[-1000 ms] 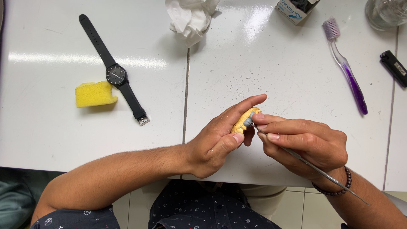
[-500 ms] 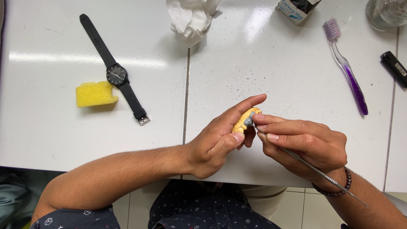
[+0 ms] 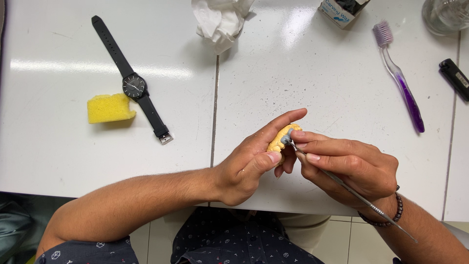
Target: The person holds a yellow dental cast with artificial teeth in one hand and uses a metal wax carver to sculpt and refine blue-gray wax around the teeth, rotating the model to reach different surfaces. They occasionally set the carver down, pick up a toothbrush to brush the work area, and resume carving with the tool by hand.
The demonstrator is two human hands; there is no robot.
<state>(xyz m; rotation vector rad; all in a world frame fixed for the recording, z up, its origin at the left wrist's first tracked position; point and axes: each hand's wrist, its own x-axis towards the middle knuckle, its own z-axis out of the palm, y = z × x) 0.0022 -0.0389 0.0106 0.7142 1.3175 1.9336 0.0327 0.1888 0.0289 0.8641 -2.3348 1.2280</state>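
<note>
My left hand [image 3: 249, 164] grips a small yellow dental cast [image 3: 279, 139] with a grey-blue patch on top, holding it just above the white table's front edge. My right hand [image 3: 349, 164] pinches a thin metal carving tool [image 3: 351, 193] like a pen. The tool's tip rests on the grey-blue patch of the cast. Its long shaft runs back past my right wrist, which wears a dark bead bracelet [image 3: 391, 217].
On the white tiled table [image 3: 303, 73] lie a black wristwatch [image 3: 134, 88], a yellow sponge [image 3: 110, 108], crumpled white tissue [image 3: 221, 19], a purple toothbrush [image 3: 400, 78], a small box [image 3: 342, 10], a glass jar [image 3: 447, 14] and a black lighter [image 3: 455, 77].
</note>
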